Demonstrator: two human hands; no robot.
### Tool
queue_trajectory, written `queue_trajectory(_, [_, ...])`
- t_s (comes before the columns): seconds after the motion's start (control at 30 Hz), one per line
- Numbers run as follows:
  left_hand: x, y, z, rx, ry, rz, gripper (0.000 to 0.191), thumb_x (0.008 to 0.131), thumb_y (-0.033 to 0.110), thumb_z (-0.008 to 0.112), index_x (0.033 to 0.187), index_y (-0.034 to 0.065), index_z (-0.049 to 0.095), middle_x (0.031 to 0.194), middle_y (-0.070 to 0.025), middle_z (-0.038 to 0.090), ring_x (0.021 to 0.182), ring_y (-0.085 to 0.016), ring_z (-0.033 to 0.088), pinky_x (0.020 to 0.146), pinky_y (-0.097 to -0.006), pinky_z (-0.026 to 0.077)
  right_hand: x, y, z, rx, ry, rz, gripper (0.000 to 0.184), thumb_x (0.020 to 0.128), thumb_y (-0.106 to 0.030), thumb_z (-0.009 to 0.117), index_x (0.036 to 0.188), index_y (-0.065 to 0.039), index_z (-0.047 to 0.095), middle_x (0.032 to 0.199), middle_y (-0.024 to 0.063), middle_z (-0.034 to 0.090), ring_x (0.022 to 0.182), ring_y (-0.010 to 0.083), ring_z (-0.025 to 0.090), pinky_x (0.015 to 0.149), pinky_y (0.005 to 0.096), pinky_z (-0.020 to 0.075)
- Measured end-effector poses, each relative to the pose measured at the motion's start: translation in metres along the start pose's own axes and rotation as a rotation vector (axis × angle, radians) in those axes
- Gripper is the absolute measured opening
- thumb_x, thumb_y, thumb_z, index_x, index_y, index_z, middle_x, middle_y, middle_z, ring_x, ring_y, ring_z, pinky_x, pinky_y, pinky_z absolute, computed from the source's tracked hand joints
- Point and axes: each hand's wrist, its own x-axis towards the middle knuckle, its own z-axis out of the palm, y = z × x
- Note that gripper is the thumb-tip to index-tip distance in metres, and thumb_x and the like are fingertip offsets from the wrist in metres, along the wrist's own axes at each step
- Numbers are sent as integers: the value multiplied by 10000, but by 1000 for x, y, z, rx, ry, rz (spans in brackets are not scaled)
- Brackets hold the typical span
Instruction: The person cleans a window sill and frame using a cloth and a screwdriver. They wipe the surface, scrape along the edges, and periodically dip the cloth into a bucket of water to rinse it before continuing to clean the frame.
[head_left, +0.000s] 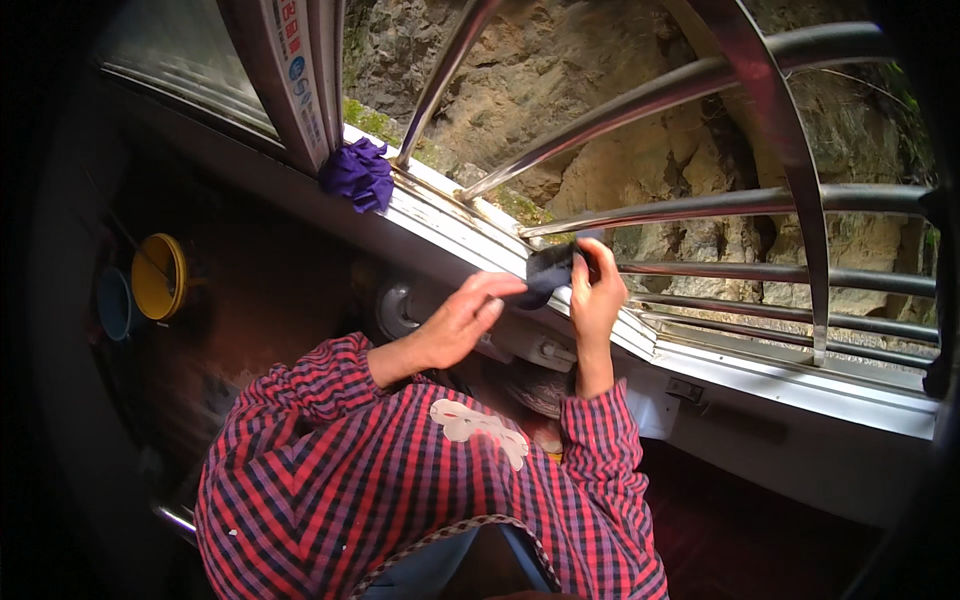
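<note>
A dark cloth (549, 276), slightly blurred, is pinched between the thumb and fingers of my right hand (598, 294). It hangs just over the white window sill track (501, 253). My left hand (461, 321) reaches in from the left with its fingers stretched out and the thumb apart. Its fingertips come up to the cloth's lower left edge; whether they press on it is hard to see. Further along the same sill, a crumpled purple cloth (358, 174) lies against the window frame (304, 82).
Curved metal window bars (645, 105) bulge outward beyond the sill, with a rock face (637, 161) behind. A yellow bucket (159, 276) and a blue bucket (115, 304) stand on the dark floor at left. White pipe-like fittings (536, 345) sit below the sill.
</note>
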Motion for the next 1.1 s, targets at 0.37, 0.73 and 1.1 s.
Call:
queue_trajectory(0.37, [-32, -13, -45, -252, 69, -234, 357, 1148, 210, 358, 1349, -22, 540, 1084, -89, 667, 933, -127, 633, 905, -293, 512, 11, 51, 57, -164, -239, 61, 255, 968, -1, 575, 1217, -4, 628, 1149, 244, 681, 1086, 466, 646, 909, 484, 518])
queue_trajectory(0.73, [-38, -15, -59, -219, 165, -242, 348, 1145, 217, 369, 1321, -20, 553, 1044, -85, 688, 881, -111, 625, 868, -282, 510, -8, 38, 71, -255, 22, -145, 214, 926, -25, 595, 1137, 6, 612, 942, 270, 626, 888, 498, 610, 804, 516, 500])
queue_trajectory(1.1, [-34, -17, -65, -315, 149, -278, 345, 1146, 231, 372, 1276, -17, 572, 1000, -98, 702, 808, -105, 609, 799, -265, 510, 0, 50, 67, 862, 160, 637, 178, 1042, -10, 490, 1159, 15, 623, 1055, 52, 661, 928, 145, 622, 863, 293, 505])
